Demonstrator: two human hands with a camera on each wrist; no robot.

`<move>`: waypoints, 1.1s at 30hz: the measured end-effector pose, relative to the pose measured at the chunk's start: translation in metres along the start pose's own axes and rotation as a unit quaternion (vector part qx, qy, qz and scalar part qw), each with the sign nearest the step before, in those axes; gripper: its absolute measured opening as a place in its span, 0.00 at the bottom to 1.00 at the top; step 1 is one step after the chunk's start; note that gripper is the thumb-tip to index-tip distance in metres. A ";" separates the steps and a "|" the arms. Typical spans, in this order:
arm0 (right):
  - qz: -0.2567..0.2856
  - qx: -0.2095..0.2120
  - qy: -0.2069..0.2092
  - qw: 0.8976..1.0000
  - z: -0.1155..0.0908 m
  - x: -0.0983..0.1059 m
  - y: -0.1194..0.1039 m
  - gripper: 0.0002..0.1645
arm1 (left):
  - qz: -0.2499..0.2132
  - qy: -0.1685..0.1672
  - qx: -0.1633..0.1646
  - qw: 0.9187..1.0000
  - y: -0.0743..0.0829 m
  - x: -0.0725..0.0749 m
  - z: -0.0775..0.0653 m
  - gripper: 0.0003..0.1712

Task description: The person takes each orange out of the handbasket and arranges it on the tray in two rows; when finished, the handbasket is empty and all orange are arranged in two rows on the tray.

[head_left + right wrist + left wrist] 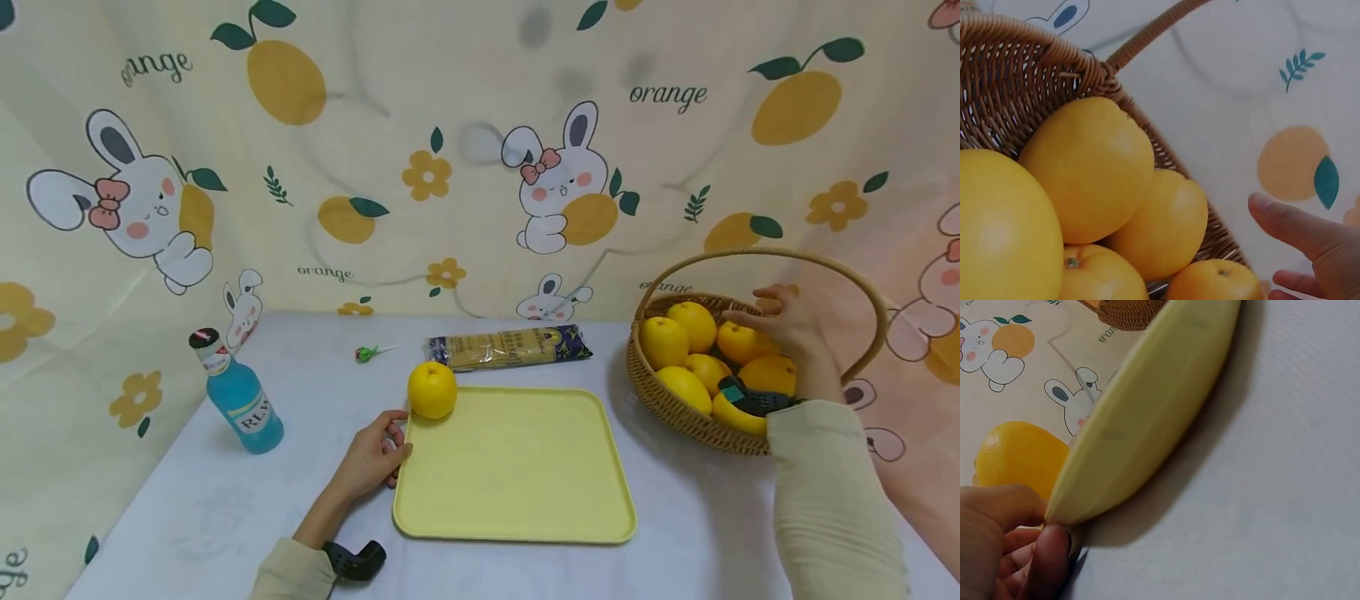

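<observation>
My left hand pinches the left edge of a pale yellow tray; thumb and fingers meet at that rim in the left wrist view. A round yellow orange sits on the tray's far left corner, just beyond the left hand. At the right, my right hand hovers over the back right side of a wicker basket, fingers extended and holding nothing. Several yellow-orange citrus fruits fill the basket. In the right wrist view, the thumb stands apart from the fruit.
A blue bottle labelled RLW stands at the left. Behind the tray lie a long plastic-wrapped noodle-like pack and a small green-and-red lollipop. The basket's tall handle arches over the right hand's area. A printed cloth backs the white table.
</observation>
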State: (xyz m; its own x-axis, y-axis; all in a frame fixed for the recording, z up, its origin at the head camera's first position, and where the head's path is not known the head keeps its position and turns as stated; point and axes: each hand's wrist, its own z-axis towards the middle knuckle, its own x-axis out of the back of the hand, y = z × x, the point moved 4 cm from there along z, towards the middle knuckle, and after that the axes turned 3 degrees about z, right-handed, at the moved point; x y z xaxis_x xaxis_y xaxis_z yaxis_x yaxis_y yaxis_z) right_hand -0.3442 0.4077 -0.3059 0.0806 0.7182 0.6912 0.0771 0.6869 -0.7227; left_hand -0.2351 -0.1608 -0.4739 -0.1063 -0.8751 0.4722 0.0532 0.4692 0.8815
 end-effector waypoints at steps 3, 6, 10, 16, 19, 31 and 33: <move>0.016 0.001 0.019 1.000 0.004 -0.002 0.007 0.62 | 0.002 0.001 -0.004 1.000 -0.001 0.000 0.000 0.27; 0.024 0.006 0.028 0.999 0.003 -0.003 0.011 0.64 | 0.002 0.003 -0.009 1.000 0.000 0.001 0.000 0.27; 0.018 -0.007 0.027 0.999 -0.001 -0.006 0.015 0.59 | 0.005 0.004 -0.012 1.000 0.001 0.001 0.001 0.26; -0.022 -0.048 0.024 0.998 -0.004 -0.009 0.026 0.56 | -0.001 0.000 -0.024 1.000 0.001 0.001 0.001 0.26; -0.032 -0.062 0.014 0.997 -0.006 -0.012 0.030 0.58 | -0.004 -0.001 -0.020 1.000 -0.001 0.000 0.000 0.26; -0.172 -0.039 0.027 0.984 -0.007 -0.017 0.027 0.55 | 0.008 0.006 -0.021 1.000 0.000 0.000 -0.001 0.26; -0.182 -0.034 0.028 0.982 -0.005 -0.016 0.029 0.55 | 0.011 0.006 -0.023 1.000 -0.001 0.000 0.000 0.26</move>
State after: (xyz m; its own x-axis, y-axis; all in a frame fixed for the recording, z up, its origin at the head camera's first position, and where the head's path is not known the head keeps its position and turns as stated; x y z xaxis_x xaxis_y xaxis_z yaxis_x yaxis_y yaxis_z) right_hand -0.3386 0.4152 -0.3381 0.0906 0.4182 0.9038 0.1778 0.8862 -0.4278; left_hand -0.2347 -0.1614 -0.4742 -0.0932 -0.8664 0.4906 0.1001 0.4821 0.8704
